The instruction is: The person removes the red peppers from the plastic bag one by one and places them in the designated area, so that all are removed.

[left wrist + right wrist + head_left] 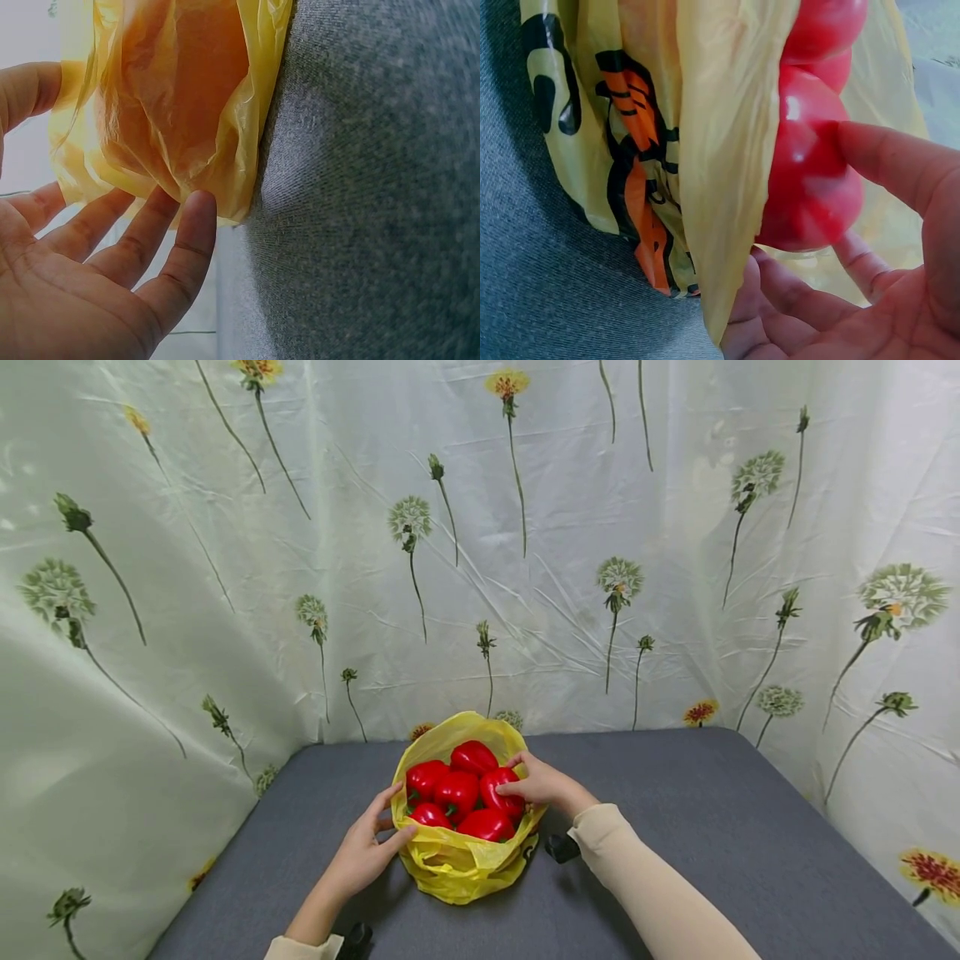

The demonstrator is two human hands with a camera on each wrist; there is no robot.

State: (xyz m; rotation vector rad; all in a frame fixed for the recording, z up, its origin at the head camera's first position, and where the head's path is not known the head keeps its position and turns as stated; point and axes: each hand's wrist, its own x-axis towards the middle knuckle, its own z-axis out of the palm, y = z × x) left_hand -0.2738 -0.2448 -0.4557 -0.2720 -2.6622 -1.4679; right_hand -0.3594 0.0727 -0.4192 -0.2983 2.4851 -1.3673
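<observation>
A yellow plastic bag (pixel 468 868) stands with its mouth wide, full of several shiny red bell peppers (pixel 457 792). At the bag's right side my right hand (pixel 542 781) reaches over the rim and grips one red bell pepper (pixel 810 180), thumb on its face and fingers around its far side. Part of those fingers is hidden by the bag. Against the left side of the bag rests my left hand (pixel 367 852), its fingers spread and touching the thin plastic, as the left wrist view shows. Through the plastic a pepper shows orange there.
The bag sits on a dark grey cloth-covered table (pixel 675 827). Behind and at both sides hangs a pale curtain (pixel 555 635) printed with dandelions. Black and orange print (pixel 634 97) marks the bag's right side.
</observation>
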